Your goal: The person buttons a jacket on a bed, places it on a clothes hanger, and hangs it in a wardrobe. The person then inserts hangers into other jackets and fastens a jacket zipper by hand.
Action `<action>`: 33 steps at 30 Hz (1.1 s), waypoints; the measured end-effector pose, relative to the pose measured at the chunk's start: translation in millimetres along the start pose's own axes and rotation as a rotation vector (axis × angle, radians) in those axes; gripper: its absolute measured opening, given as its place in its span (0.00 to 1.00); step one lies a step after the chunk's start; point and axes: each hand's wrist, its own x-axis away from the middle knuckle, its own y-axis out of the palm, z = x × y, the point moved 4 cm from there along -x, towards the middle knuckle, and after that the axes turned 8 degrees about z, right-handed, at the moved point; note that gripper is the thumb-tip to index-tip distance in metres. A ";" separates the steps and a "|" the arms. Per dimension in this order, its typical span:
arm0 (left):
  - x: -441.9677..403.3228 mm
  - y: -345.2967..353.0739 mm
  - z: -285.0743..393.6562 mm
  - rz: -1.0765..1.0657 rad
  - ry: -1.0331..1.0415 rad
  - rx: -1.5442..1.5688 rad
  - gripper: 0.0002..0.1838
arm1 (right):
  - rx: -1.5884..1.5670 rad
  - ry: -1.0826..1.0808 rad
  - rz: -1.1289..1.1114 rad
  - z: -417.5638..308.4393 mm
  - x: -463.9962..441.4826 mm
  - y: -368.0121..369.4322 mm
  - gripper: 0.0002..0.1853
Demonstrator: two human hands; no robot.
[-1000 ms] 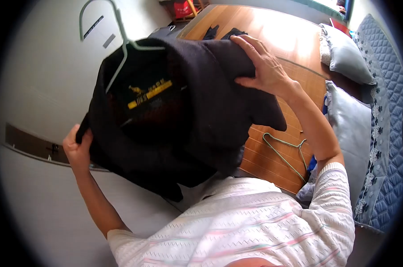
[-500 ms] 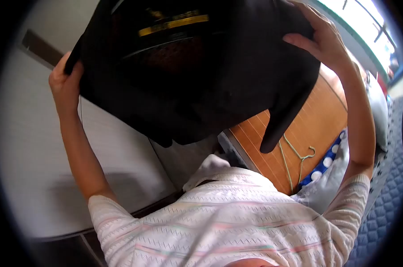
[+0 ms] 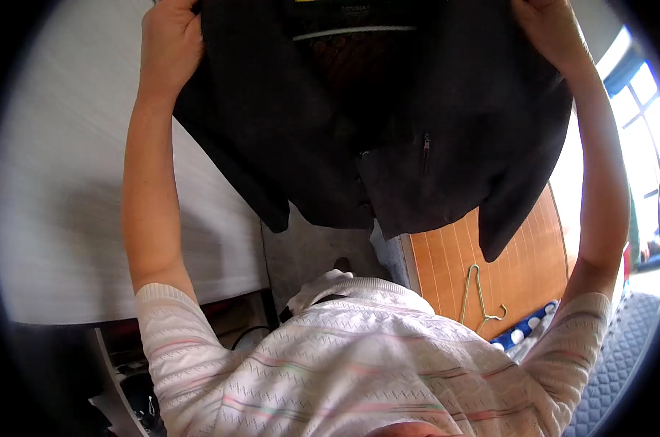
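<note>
A dark jacket [image 3: 432,146] hangs spread out in front of me, with its collar at the top edge of the view and both sleeves dangling. Pale hanger bar shows across its neck opening. My left hand [image 3: 171,47] is closed on the jacket's shoulder at the upper left. At the upper right my right hand [image 3: 552,33] grips the other shoulder, its fingertips partly out of view. A small zip and a few buttons show on the jacket front.
A light green hanger [image 3: 480,295] lies on the wooden slatted surface [image 3: 446,255] at the right. Beside it is a blue cloth with white dots [image 3: 523,331]. White panel [image 3: 60,218] stands on the left, a quilted blue cover [image 3: 621,349] at lower right, a window [image 3: 639,109] above it.
Both hands have raised the jacket, and its front now faces me. Its hanger hook has gone out of view above. My right hand has closed on the shoulder.
</note>
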 end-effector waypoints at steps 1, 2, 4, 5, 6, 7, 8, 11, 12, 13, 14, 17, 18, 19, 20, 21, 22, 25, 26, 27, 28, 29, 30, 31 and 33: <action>-3.5 -6.9 6.5 0.038 -0.014 0.029 0.13 | -0.092 0.070 -0.095 32.1 -26.9 -2.5 0.11; -8.8 -14.8 26.1 0.078 -0.025 0.059 0.09 | -0.089 0.055 -0.090 26.8 -28.7 -2.3 0.11; -17.5 -27.2 63.8 0.139 -0.043 0.041 0.06 | 0.005 -0.053 0.016 -22.0 -13.4 0.7 0.10; -13.8 -34.2 70.7 0.165 -0.061 -0.003 0.06 | 0.002 -0.120 0.059 -36.2 -10.1 10.6 0.10; -11.3 -35.8 70.2 0.182 -0.080 -0.045 0.05 | 0.001 -0.187 0.102 -50.2 -6.7 20.5 0.10; -9.0 -42.2 66.1 0.199 -0.043 -0.071 0.05 | -0.101 -0.223 0.092 -46.5 -15.1 31.8 0.10; -6.6 -48.6 62.1 0.217 -0.007 -0.098 0.06 | -0.114 -0.260 0.079 -47.1 -18.3 32.2 0.10; -9.8 -81.0 71.8 0.342 -0.219 -0.200 0.05 | -0.195 -0.343 0.073 -50.8 -25.8 36.6 0.10; -15.7 -91.0 76.4 0.422 -0.489 -0.267 0.05 | -0.186 -0.400 0.094 -53.2 -22.9 27.0 0.10; 5.0 -106.6 110.5 0.374 -0.187 -0.202 0.05 | -0.177 -0.458 0.115 -55.5 -20.0 17.2 0.11; 9.6 -114.9 122.8 0.331 -0.045 -0.188 0.05 | -0.167 -0.515 0.138 -57.7 -17.2 7.3 0.12; 26.5 -159.9 168.7 0.254 0.067 -0.223 0.05 | -0.401 -0.427 -0.086 -82.8 -1.3 7.0 0.19; 25.7 -122.8 85.1 0.249 0.009 -0.139 0.05 | -0.334 -0.427 -0.136 -62.9 -13.1 45.7 0.22; 34.0 -128.2 92.6 0.273 -0.002 -0.107 0.05 | -0.188 -0.478 -0.121 -66.3 -4.1 38.9 0.23; 38.9 -130.6 93.0 0.298 -0.016 -0.067 0.05 | -0.139 -0.476 -0.158 -59.5 -16.8 48.7 0.25; 40.0 -130.9 85.3 0.301 -0.031 -0.124 0.05 | -0.089 -0.475 -0.196 -52.6 -29.5 58.7 0.27; 42.5 -140.4 95.2 0.307 -0.042 -0.192 0.06 | -0.155 -0.462 -0.132 -56.0 -24.5 52.0 0.27; 46.0 -164.4 114.6 0.297 -0.083 -0.251 0.06 | -0.280 -0.533 -0.003 -80.6 -5.4 34.1 0.26; 49.3 -170.4 120.6 0.291 -0.097 -0.246 0.06 | -0.275 -0.636 -0.005 -92.9 1.0 31.6 0.24; 55.6 -175.6 125.5 0.348 -0.157 -0.173 0.05 | -0.304 -0.665 -0.008 -100.8 3.0 28.4 0.24; 60.2 -182.3 128.2 0.327 -0.142 -0.187 0.06 | -0.298 -0.676 -0.001 -112.9 8.9 20.5 0.22; 66.0 -193.9 134.0 0.310 -0.124 -0.207 0.06 | -0.292 -0.688 0.006 -124.9 15.0 12.4 0.21; 71.5 -207.0 141.4 0.296 -0.102 -0.234 0.07 | -0.286 -0.699 0.013 -136.8 21.3 4.1 0.19; 78.2 -217.5 149.7 0.377 -0.250 -0.273 0.08 | -0.322 -0.731 0.083 -144.4 32.2 1.5 0.18; 93.2 -242.9 159.3 0.510 -0.449 -0.289 0.13 | -0.418 -0.806 0.259 -167.4 49.7 3.1 0.15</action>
